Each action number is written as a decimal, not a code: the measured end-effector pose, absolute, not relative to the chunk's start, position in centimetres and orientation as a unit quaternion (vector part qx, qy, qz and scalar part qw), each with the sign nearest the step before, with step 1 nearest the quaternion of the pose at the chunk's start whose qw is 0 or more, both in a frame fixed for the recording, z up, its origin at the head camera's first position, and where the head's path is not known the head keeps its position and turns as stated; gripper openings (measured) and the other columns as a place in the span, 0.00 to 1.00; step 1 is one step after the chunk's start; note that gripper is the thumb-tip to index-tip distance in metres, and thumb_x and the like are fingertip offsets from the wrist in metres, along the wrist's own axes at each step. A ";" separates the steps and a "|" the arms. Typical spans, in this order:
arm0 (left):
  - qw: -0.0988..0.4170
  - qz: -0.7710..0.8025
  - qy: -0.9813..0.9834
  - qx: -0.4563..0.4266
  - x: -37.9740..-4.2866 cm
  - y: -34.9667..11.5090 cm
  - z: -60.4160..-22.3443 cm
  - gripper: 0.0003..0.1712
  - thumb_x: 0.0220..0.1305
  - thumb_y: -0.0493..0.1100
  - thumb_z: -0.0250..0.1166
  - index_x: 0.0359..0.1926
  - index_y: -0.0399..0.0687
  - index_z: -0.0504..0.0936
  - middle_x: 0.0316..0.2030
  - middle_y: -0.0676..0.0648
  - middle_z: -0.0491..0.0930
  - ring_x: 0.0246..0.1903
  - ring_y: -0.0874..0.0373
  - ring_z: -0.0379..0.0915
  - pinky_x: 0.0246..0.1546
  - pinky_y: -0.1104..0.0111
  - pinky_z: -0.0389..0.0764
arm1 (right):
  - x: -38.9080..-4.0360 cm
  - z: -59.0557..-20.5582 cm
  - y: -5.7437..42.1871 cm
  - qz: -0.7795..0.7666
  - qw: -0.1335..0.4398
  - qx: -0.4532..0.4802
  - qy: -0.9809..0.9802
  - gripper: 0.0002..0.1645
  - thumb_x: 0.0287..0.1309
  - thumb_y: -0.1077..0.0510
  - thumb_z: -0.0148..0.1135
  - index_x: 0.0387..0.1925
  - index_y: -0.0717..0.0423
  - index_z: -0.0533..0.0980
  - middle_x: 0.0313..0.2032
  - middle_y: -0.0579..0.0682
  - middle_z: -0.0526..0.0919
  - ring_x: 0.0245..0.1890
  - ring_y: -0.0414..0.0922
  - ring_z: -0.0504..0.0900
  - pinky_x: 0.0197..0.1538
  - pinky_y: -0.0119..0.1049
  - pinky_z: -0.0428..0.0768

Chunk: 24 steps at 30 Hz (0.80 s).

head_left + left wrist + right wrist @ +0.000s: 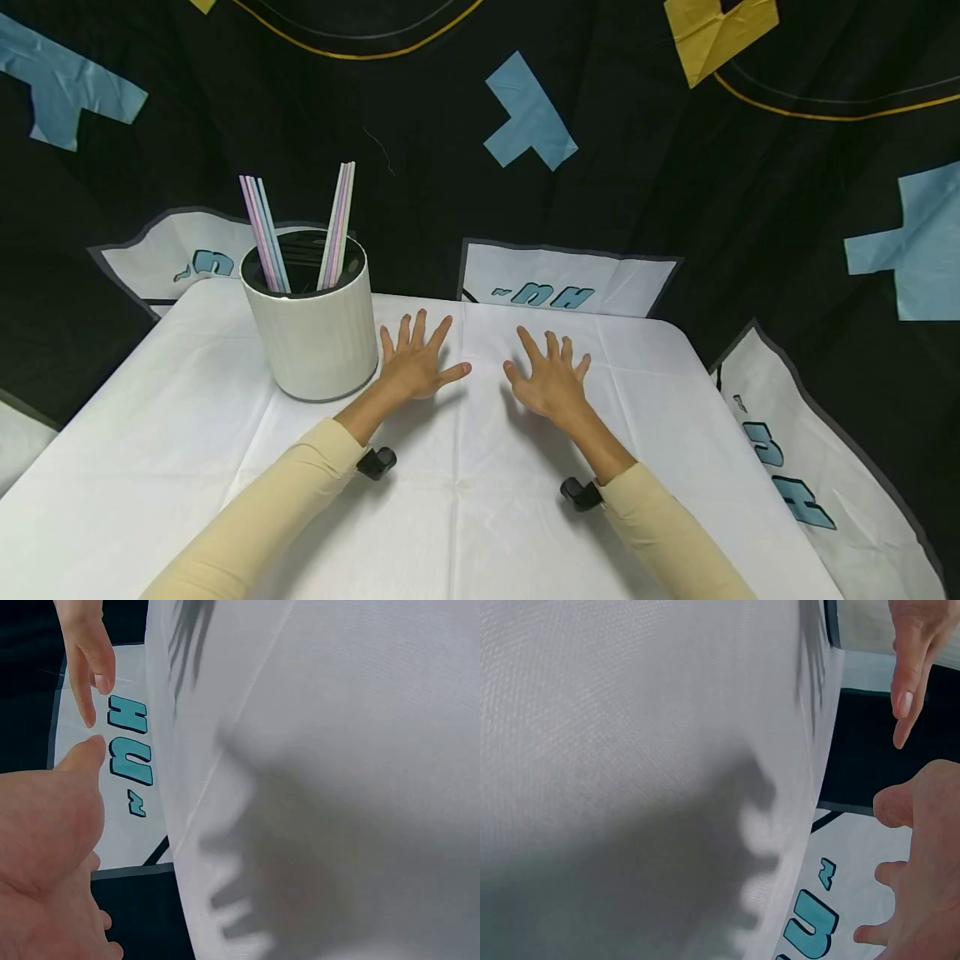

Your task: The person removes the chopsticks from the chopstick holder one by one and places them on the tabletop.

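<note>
Both hands hover over the white tabletop (450, 533), palms down and fingers spread, holding nothing. The left hand (417, 364) is just right of a ribbed white round container (311, 350) with a dark inside. Two bundles of pastel sticks, pink and blue at its left (265, 235) and pink and white at its right (337, 227), stand tilted in it. To the right, apart from the left hand, is the right hand (552, 382). Shadows of the hands fall on the cloth in both wrist views, where the left palm (45, 840) and right hand (934, 855) show at the edges.
A black cloth (420, 133) hangs behind the table, with blue tape pieces (531, 112) and yellow ones (716, 33) on it. White sheets with blue lettering (555, 279) show beyond the table's edges. A small black device is strapped to each wrist.
</note>
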<state>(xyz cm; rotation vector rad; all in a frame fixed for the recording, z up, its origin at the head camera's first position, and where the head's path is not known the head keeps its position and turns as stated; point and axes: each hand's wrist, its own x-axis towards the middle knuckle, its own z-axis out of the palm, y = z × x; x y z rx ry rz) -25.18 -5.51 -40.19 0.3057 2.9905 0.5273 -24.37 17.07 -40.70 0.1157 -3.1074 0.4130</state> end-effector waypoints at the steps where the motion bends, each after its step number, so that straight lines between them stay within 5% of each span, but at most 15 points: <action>1: 0.045 0.172 0.979 0.102 -25.2 -5.5 -40.1 0.53 0.68 0.73 0.55 0.82 0.57 0.45 0.80 0.34 0.34 0.79 0.34 0.26 0.74 0.33 0.26 | -24.4 -40.6 17.1 0.130 0.003 0.038 -0.991 0.42 0.71 0.33 0.45 0.81 0.35 0.50 0.78 0.66 0.51 0.78 0.69 0.44 0.71 0.79 0.37; 24: 0.093 0.172 0.971 0.139 -25.6 -6.3 -36.7 0.50 0.69 0.73 0.53 0.82 0.63 0.44 0.80 0.34 0.38 0.79 0.33 0.34 0.75 0.32 0.31 | -24.6 -37.2 16.8 0.132 0.022 0.060 -0.989 0.42 0.70 0.36 0.48 0.80 0.41 0.54 0.75 0.68 0.57 0.75 0.69 0.52 0.69 0.78 0.46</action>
